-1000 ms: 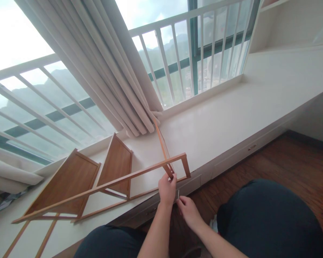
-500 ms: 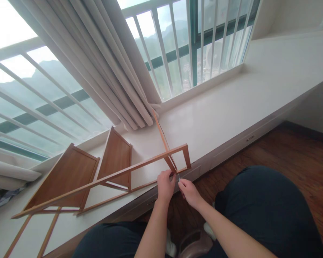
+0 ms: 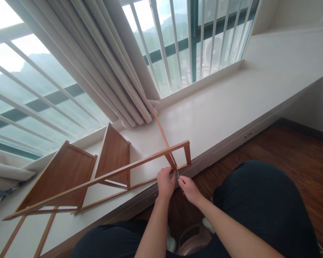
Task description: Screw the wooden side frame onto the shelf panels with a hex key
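A brown wooden shelf frame (image 3: 140, 163) lies on its side along the white window ledge, with two panels standing across it at the left. At its near right end, my left hand (image 3: 166, 182) is closed round the lower rail, by the joint with a crosswise slat (image 3: 161, 129). My right hand (image 3: 190, 190) is closed on a thin metal rod-like tool (image 3: 178, 174), whose tip meets the frame at that joint. The tool's handle is hidden in my fingers, so its exact kind cannot be made out.
The white ledge (image 3: 218, 96) runs along the barred window, with a grey curtain (image 3: 104, 64) hanging to it. Drawer fronts with a handle (image 3: 248, 135) lie below its edge. My knees (image 3: 261, 208) are close to the ledge, above a dark wooden floor (image 3: 290, 154).
The view has shifted slightly, so the frame and ledge appear a little higher. Both hands keep their places at the joint, and the tool's visible shaft leans slightly differently.
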Available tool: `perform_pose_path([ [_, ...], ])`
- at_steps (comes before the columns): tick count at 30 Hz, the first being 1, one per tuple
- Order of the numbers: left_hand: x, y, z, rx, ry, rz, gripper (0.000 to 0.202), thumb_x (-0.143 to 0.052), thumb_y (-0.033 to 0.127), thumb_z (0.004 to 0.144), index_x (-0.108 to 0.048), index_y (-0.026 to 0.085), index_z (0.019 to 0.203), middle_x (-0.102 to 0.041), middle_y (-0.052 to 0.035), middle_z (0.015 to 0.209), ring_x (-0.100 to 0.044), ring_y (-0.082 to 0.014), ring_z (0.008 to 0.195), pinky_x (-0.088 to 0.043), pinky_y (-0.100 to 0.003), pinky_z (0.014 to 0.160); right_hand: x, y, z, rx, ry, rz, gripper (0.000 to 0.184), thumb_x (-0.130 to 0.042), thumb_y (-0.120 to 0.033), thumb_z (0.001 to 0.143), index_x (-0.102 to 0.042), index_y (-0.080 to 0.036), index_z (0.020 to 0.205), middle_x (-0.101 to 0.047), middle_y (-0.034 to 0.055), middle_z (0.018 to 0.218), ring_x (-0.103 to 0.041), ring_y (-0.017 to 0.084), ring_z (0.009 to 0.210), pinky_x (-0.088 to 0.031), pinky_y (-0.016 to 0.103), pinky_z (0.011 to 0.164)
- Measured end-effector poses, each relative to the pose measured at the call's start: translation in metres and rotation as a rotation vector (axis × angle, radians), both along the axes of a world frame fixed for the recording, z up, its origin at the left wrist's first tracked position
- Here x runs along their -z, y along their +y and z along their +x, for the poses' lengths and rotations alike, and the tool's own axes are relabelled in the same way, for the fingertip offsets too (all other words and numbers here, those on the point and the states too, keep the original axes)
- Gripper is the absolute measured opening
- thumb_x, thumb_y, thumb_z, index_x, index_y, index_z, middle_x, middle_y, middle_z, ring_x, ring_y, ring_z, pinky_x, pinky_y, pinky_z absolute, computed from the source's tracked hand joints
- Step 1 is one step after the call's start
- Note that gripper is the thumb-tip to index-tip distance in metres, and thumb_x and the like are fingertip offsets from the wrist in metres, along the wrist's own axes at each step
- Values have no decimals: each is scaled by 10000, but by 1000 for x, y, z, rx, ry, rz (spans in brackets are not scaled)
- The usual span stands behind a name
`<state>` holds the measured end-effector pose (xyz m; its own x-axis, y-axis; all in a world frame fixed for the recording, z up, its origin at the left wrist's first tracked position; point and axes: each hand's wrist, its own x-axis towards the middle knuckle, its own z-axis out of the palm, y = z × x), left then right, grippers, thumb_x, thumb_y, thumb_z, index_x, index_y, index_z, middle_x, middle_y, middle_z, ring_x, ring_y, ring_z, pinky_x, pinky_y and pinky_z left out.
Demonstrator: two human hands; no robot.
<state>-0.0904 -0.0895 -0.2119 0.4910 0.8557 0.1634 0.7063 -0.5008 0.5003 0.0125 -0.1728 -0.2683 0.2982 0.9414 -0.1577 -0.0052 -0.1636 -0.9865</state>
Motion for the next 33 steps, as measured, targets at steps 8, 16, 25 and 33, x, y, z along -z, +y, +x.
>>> perform_pose_path([
  [8,0,0,1,-7,13,4,148,-617,163,904,-721,225,989,-761,-35,935,-645,-243,933,-415,-346,824,0,-2,-1,16,-40,8,322,-435,-416,913,-347,-248,653,-389,-58,526,-385,134,572,-262,268,553],
  [16,1,0,0,-2,23,12,116,-604,183,910,-707,219,952,-753,-35,922,-639,-237,921,-413,-341,817,-1,0,5,5,-126,35,320,-432,-407,884,-333,-239,631,-352,-56,576,-354,130,607,-241,281,588],
  [25,1,0,0,5,28,20,133,-598,176,909,-705,226,970,-751,-33,922,-639,-234,921,-411,-342,817,-1,-3,13,80,-294,7,342,-447,-391,889,-302,-238,620,-326,-56,578,-331,126,589,-223,288,588],
  [33,0,0,1,-1,32,31,106,-595,184,916,-694,221,922,-738,-36,884,-636,-233,899,-410,-342,807,-6,-7,8,96,-539,-48,297,-455,-288,947,-399,-230,661,-496,-9,621,-384,148,582,-191,321,601],
])
